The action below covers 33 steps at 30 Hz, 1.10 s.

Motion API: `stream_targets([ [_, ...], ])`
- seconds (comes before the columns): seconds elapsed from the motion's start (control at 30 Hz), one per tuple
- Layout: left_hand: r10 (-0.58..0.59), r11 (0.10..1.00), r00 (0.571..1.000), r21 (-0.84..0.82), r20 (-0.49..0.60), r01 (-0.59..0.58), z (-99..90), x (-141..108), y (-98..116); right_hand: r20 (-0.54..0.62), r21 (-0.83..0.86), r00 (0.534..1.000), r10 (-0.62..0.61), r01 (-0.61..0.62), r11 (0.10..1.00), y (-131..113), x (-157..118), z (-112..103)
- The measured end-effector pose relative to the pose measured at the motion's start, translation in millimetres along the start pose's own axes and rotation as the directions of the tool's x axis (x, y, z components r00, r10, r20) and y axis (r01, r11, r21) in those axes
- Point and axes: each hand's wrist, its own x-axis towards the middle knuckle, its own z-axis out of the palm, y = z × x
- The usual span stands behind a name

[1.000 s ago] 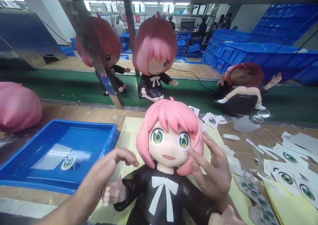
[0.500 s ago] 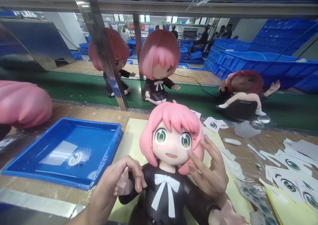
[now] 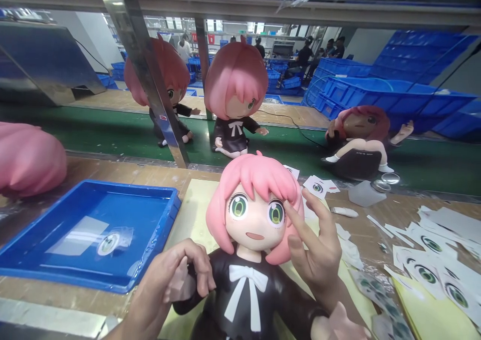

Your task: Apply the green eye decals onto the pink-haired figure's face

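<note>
A large pink-haired figure (image 3: 255,230) in a black dress with a white bow stands upright before me, its face turned to me. Both of its green eyes show on the face. My left hand (image 3: 167,275) is wrapped round the figure's arm at the left of the view. At the other side, my right hand (image 3: 319,245) holds nothing, its fingers apart. Its index fingertip is at the outer edge of the right-hand eye decal (image 3: 276,214), seemingly touching it. A yellow sheet (image 3: 188,215) lies under and behind the figure.
To the left sits a blue tray (image 3: 169,205) of water with an eye decal (image 3: 109,243) in it. Cut decal papers (image 3: 424,275) are strewn at right near a small bottle (image 3: 366,194). Similar figures (image 3: 236,94) stand on the green conveyor (image 3: 289,149), behind a metal post (image 3: 150,79).
My right index finger has moved up from below the eye to its outer edge. The left hand keeps its hold on the arm. The view has shifted slightly.
</note>
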Motion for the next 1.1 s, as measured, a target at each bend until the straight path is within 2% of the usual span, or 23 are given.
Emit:
stream_targets([
  [0.5,0.044,0.999,0.999,0.015,0.003,-0.044,2.4,-1.8,-1.4,0.074,-0.152,0.997,-0.025,0.036,0.988,-5.7,9.9,0.4],
  [0.77,0.051,0.998,0.999,-0.040,-0.009,-0.051,5.6,-1.0,-2.5,0.079,-0.159,0.996,-0.026,0.039,0.987,-4.0,6.7,2.6],
  [1.1,0.041,0.999,0.999,-0.022,-0.016,-0.041,7.9,0.4,-0.1,0.087,-0.066,0.996,0.010,-0.005,0.998,-8.9,9.2,-2.8],
])
